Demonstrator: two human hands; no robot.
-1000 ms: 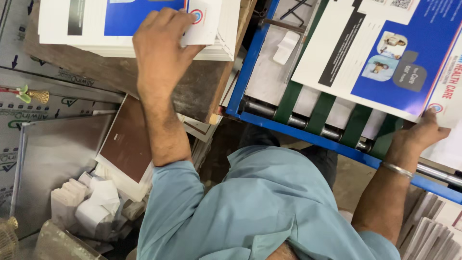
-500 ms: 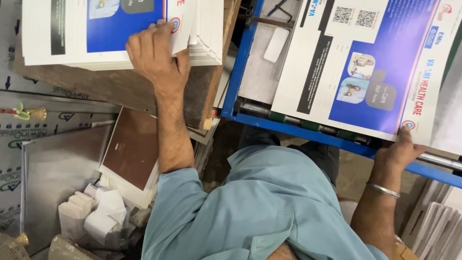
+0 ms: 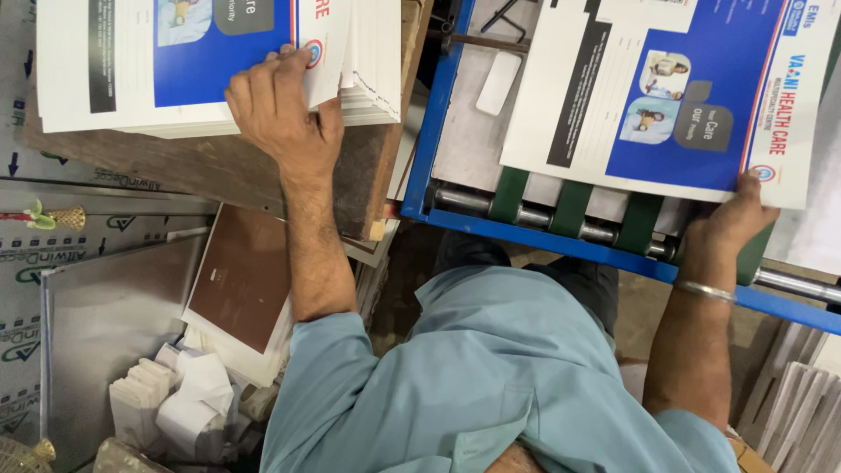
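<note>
Since the earlier frame, the printed sheet (image 3: 666, 96) had slid further down over the green belts (image 3: 574, 197) of the blue-framed machine (image 3: 438, 131). White with a large blue panel, it lay tilted, long axis running lower left to upper right. Her right hand (image 3: 731, 219) pinched its lower corner. Her left hand (image 3: 280, 109) curled over the top sheet of the stack (image 3: 175, 70) on the wooden table (image 3: 175, 171).
</note>
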